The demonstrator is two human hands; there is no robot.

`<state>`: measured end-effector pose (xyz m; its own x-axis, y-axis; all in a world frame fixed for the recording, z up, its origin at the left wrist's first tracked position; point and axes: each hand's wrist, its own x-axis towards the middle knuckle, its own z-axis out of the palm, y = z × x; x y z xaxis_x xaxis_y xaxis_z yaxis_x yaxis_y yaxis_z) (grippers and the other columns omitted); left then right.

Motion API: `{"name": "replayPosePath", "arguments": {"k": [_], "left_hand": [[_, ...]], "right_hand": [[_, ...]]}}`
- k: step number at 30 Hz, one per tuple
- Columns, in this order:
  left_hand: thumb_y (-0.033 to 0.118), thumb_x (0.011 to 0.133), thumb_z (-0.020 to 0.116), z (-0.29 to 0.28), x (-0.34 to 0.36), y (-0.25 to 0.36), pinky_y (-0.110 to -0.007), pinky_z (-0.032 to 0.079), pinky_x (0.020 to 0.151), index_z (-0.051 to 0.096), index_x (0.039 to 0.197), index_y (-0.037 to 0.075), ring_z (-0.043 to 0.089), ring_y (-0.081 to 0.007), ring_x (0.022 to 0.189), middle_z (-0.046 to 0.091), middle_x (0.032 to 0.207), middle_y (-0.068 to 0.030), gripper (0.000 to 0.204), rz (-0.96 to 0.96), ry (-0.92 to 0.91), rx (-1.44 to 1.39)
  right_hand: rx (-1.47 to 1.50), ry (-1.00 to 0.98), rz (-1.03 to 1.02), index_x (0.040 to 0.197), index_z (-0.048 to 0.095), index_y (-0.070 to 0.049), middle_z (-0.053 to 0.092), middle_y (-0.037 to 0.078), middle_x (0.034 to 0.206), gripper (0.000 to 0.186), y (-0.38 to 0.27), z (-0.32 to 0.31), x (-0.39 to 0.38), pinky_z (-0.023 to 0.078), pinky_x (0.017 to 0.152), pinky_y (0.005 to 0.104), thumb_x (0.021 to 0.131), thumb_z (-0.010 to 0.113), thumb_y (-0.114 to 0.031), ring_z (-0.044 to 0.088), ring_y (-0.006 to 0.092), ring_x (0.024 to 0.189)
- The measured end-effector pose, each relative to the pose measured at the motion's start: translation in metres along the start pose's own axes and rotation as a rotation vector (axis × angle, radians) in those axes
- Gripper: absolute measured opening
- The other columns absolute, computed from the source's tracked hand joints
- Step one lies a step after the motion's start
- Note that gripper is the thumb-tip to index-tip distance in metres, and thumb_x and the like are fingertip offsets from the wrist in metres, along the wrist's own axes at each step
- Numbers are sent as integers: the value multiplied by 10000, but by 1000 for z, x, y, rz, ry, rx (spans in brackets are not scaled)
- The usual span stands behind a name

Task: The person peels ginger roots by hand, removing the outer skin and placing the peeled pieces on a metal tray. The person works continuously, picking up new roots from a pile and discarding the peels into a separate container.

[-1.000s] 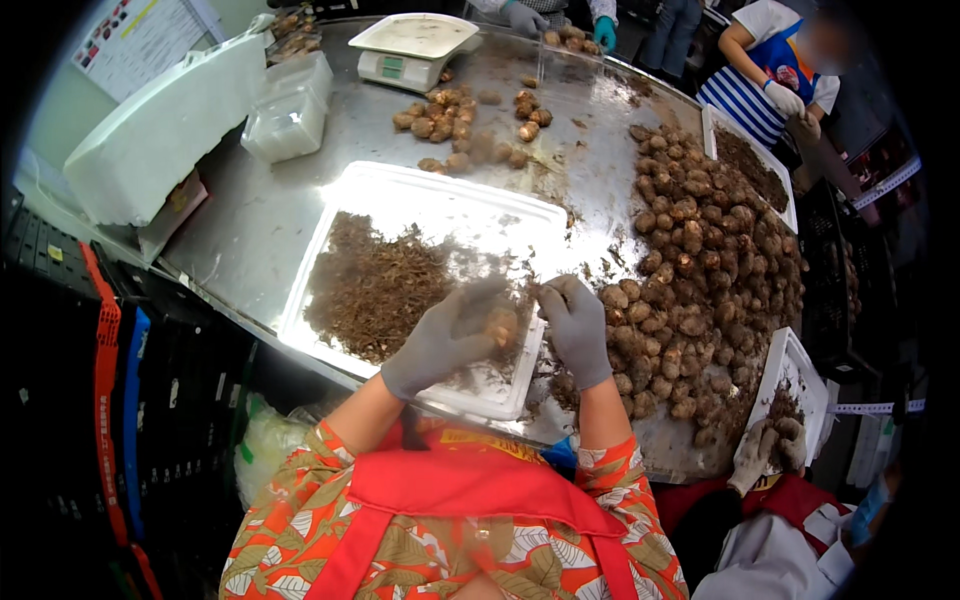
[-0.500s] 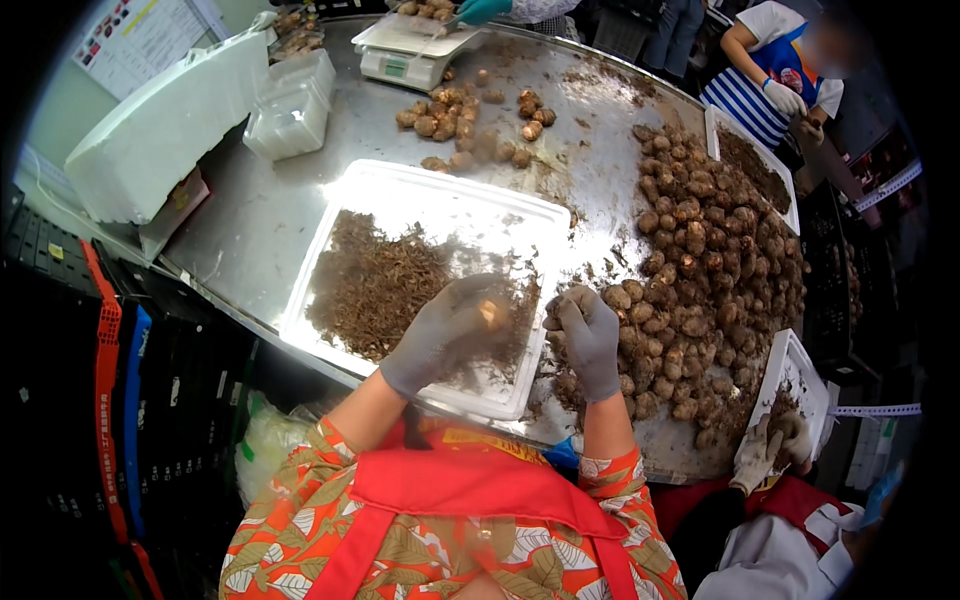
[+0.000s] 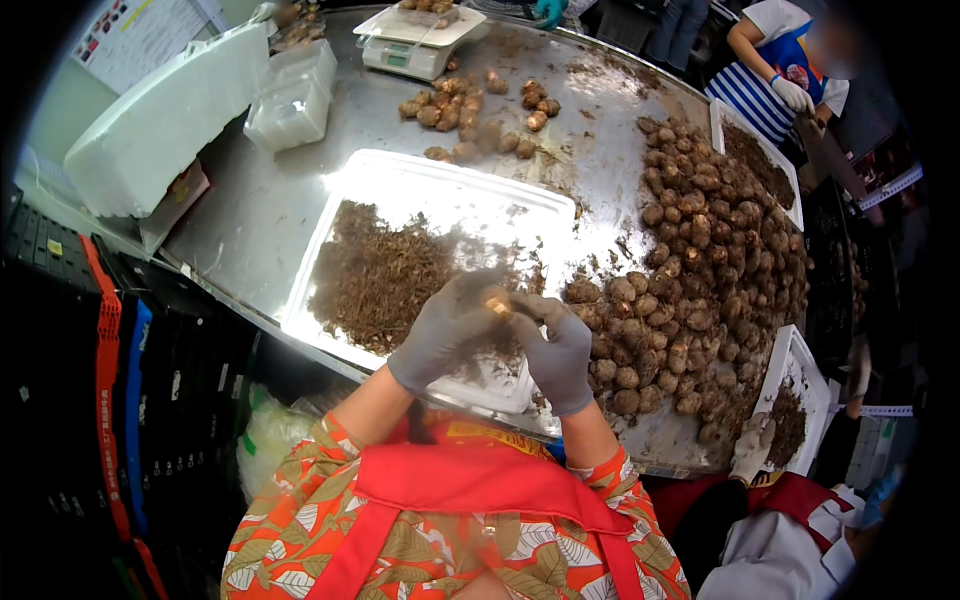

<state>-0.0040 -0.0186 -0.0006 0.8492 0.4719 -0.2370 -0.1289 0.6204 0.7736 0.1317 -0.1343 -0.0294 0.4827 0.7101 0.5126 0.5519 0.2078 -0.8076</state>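
Over the white tray (image 3: 440, 168), my left hand (image 3: 445, 330), in a grey glove, is closed around a small brown taro (image 3: 496, 299) with a pale bare end. My right hand (image 3: 556, 350), also gloved in grey, meets it from the right. Its thumb and fingers pinch at the taro's side, and part of the taro is hidden behind them. Brown fibrous peelings (image 3: 375, 280) lie heaped in the tray beneath my hands. Beside my right hand begins a large pile of unpeeled taros (image 3: 690, 270) on the metal table.
Several taros (image 3: 450, 110) lie at the far side near a white scale (image 3: 420, 45). Clear plastic boxes (image 3: 292, 100) and a white foam piece (image 3: 165, 120) stand at left. Co-workers' gloved hands (image 3: 752, 445) are by a tray (image 3: 800, 390) at right. Black crates (image 3: 180, 400) stand lower left.
My right hand has moved left from the edge of the pile to the taro in my left hand. At the scale, the co-worker's teal glove has moved away to the right.
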Motion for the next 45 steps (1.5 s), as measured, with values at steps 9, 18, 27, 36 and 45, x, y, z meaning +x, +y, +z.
{"name": "replayPosePath", "arguments": {"k": [9,18,27,36,45], "left_hand": [[152,907,729,-4,0,2,-284,537,882,481,1351,-31,636,-154,1016,616,1187,-106,541,23,45,106],[181,939,692,-10,7,-5,-327,533,939,502,1338,1,637,-209,1081,615,1198,-111,478,-26,-59,-215],[166,953,662,-8,9,-1,-379,528,1005,496,1336,24,608,-248,1154,586,1237,-122,441,-33,-106,-321],[195,974,639,-24,21,-31,-373,544,974,491,1331,1,597,-239,1159,559,1273,-120,432,7,-42,-22],[357,1064,435,-32,16,-7,-383,543,902,547,1280,32,658,-249,1034,622,1183,-117,407,-31,-122,-344]], "right_hand": [[-192,-64,275,945,627,0,653,132,782,91,14,-5,16,505,685,330,955,568,-68,640,192,738],[-88,-174,435,954,657,11,672,91,804,126,9,-24,9,490,676,292,948,611,-106,602,146,729],[93,-87,303,1174,684,-46,740,107,990,277,-21,-19,21,553,733,301,899,675,-76,711,198,818],[-117,-96,49,949,689,-23,688,122,868,96,-12,-7,16,524,723,344,882,621,-12,671,269,783],[-82,-271,420,885,651,8,647,125,744,128,2,-36,14,487,631,335,923,632,-113,631,202,670]]}}
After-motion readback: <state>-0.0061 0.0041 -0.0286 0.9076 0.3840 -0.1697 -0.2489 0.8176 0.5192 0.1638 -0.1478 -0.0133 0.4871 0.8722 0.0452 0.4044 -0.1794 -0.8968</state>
